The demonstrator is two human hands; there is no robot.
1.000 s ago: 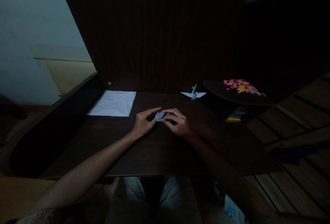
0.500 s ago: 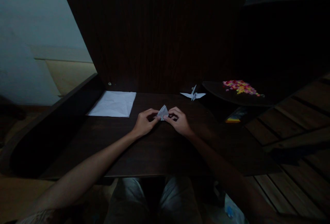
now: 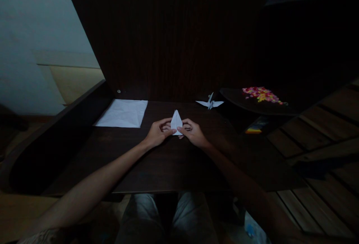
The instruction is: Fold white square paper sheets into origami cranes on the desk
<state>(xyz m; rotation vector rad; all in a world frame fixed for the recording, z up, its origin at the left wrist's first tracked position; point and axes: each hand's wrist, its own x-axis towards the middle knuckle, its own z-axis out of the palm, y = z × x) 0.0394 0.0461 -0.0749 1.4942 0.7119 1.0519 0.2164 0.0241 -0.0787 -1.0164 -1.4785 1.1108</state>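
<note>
A small folded white paper, narrow and pointed at the top, is held up between both hands above the dark desk. My left hand pinches its lower left side, thumb in front and fingers behind. On the lower right side, my right hand grips it the same way. A centre slit runs down the paper's face. Parts of the fingers are hidden behind it. Beyond my right hand stands a finished-looking paper crane with its wings spread.
White paper sheets lie at the desk's back left. Small pink, red and yellow pieces are heaped on a raised dark shelf at right. Below it is an item with a yellow edge. A dark side panel borders the left.
The folded paper has tilted, so its front face shows taller and brighter, with the point higher. Both hands still hold it in nearly the same place.
</note>
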